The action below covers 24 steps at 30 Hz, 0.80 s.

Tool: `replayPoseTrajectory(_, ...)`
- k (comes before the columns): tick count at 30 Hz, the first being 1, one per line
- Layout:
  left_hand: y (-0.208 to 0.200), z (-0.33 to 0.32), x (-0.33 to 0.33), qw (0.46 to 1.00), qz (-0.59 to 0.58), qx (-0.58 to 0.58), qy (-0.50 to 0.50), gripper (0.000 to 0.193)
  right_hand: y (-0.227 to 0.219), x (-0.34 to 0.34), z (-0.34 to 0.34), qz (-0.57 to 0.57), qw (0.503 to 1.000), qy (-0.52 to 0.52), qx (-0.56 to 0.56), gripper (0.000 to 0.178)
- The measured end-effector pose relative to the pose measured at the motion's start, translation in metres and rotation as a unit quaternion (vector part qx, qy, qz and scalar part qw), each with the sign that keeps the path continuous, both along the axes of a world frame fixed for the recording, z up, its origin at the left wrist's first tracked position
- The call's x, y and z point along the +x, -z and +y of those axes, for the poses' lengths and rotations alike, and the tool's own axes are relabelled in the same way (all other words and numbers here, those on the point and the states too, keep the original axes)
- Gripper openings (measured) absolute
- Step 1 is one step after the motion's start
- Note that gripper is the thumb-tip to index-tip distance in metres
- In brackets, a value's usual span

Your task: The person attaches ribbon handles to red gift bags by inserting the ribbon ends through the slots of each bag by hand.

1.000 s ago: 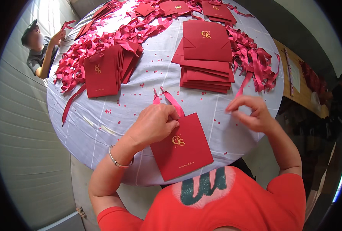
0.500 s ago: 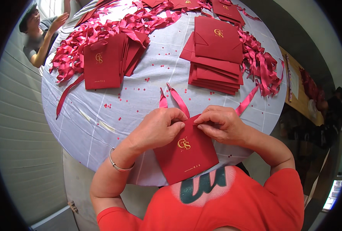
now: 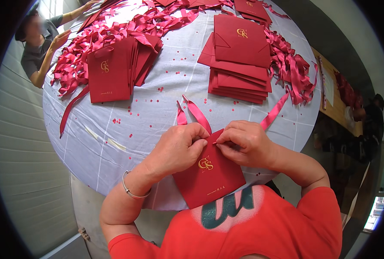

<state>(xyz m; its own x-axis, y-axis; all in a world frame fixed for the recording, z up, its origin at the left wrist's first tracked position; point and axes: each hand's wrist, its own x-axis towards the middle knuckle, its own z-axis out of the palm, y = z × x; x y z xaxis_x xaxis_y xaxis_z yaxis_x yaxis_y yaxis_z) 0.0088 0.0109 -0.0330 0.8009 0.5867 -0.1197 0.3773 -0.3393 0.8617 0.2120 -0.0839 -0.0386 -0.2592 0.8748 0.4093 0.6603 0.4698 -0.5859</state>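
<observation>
Surface: round table under pale cloth [image 3: 127,129], strewn with ribbons.
Left hand [image 3: 179,146]: clamped flat red paper bag [image 3: 209,175], steadying it.
Right hand [image 3: 244,142]: fingertips pinched at bag's top edge beside pink satin ribbon [image 3: 198,114].

This looks like a small workshop for hand assembly of paper goods. A round bench [image 3: 114,142] with a pale cloth carries stacks of red paper bags [image 3: 239,64] and heaps of red ribbons [image 3: 84,47], and another person [image 3: 38,43] works across it.
</observation>
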Motion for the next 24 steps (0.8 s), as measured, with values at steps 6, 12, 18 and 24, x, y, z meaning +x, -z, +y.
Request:
replayPoseTrajectory(6,0.002,-0.001,-0.001,1.0,-0.016,0.004,-0.009,0.013,-0.006,-0.008,-0.001,-0.044,0.999,0.03,0.007,0.016)
replayPoseTrajectory(12,0.003,-0.006,0.002,1.0,-0.018,-0.001,-0.024,0.014,-0.015,-0.017,-0.002,-0.109,0.991,0.056,-0.048,0.014)
replayPoseTrajectory(18,0.003,-0.007,0.002,0.999,-0.024,0.017,-0.032,0.014,-0.025,-0.045,-0.006,-0.281,0.957,0.077,0.001,0.01)
replayPoseTrajectory(24,0.004,-0.007,0.0,1.0,-0.002,0.007,-0.024,0.017,-0.027,-0.06,-0.004,-0.418,0.906,0.069,-0.007,0.009)
